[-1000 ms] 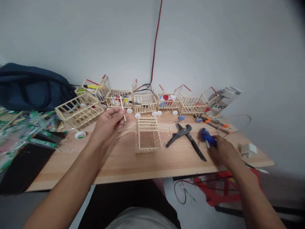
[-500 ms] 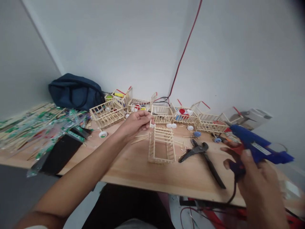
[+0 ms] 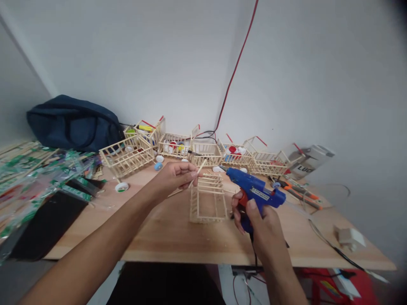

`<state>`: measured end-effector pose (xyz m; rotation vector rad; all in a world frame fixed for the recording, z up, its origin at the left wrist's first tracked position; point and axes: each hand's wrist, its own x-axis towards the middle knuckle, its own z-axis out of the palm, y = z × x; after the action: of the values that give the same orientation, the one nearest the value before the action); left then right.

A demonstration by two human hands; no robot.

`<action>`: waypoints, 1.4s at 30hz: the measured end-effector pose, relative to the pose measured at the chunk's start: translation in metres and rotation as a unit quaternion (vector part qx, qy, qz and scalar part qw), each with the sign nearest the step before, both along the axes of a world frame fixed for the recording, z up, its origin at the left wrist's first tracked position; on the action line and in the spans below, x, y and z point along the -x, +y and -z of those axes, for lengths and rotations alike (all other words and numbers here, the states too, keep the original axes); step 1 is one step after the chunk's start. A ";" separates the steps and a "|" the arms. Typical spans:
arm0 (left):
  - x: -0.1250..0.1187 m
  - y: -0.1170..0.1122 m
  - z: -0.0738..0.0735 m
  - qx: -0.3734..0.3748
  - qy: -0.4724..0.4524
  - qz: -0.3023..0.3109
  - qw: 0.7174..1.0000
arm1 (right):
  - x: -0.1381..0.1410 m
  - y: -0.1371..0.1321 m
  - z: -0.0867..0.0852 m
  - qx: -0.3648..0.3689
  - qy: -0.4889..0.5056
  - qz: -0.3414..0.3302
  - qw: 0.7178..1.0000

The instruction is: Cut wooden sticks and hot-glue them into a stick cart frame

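My left hand is closed in a pinch on a short wooden stick, held above the wooden table. My right hand grips a blue glue gun by its handle, a finger on the orange trigger. The gun's nozzle points left toward the stick's tip, a short gap apart. Just below them stands an unfinished stick cart frame.
A row of finished stick carts lines the wall, with bottle caps in some. A dark blue bag and green packets lie at the left. Orange-handled pliers and a white adapter sit at the right. A red cable runs up the wall.
My right hand picked the glue gun up off the table and brought it left, up to the stick. The left hand kept hold of the stick. The camera view shifted.
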<state>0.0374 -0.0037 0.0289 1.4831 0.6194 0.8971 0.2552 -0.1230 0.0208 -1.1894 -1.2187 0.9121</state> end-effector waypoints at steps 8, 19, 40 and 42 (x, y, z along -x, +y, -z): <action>-0.009 -0.009 0.003 0.050 -0.003 0.042 0.998 | 0.009 -0.013 0.006 0.024 0.007 0.028 0.999; -0.009 -0.012 0.001 0.063 -0.007 0.047 0.997 | 0.019 -0.010 0.008 0.043 0.019 0.058 0.997; -0.009 -0.013 -0.001 0.060 -0.006 0.041 0.997 | 0.017 -0.008 0.014 0.051 0.018 0.051 0.997; -0.009 -0.012 0.000 0.059 -0.004 0.041 0.997 | 0.018 -0.008 0.014 0.054 0.021 0.055 0.997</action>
<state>0.0461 -0.0160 0.0292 1.3881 0.5929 0.7892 0.2376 -0.1309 0.0071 -1.3030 -1.0704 0.9254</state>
